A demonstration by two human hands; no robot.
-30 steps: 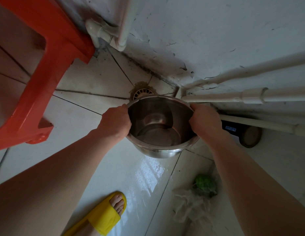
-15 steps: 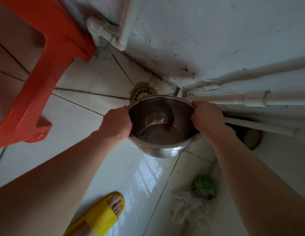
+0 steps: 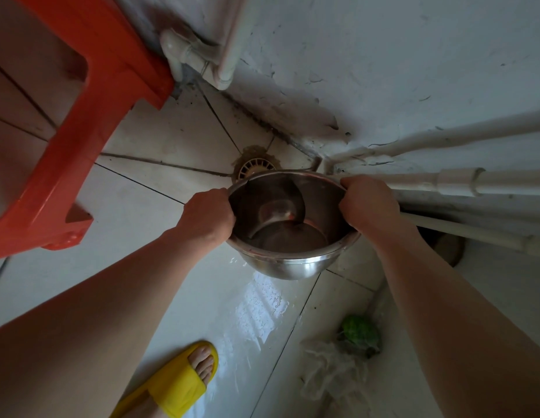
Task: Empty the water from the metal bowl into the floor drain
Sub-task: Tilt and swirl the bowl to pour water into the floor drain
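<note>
Metal bowl [image 3: 288,236] gripped between left hand [image 3: 208,217] and right hand [image 3: 368,203]

Tile floor [image 3: 136,212] w/ drain [image 3: 253,168], stool [image 3: 66,164], slipper [image 3: 172,387]

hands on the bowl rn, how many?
2. The left hand grips the left rim of the round steel metal bowl; the right hand grips the right rim. The fingers curl over the rim, partly hidden.
</note>
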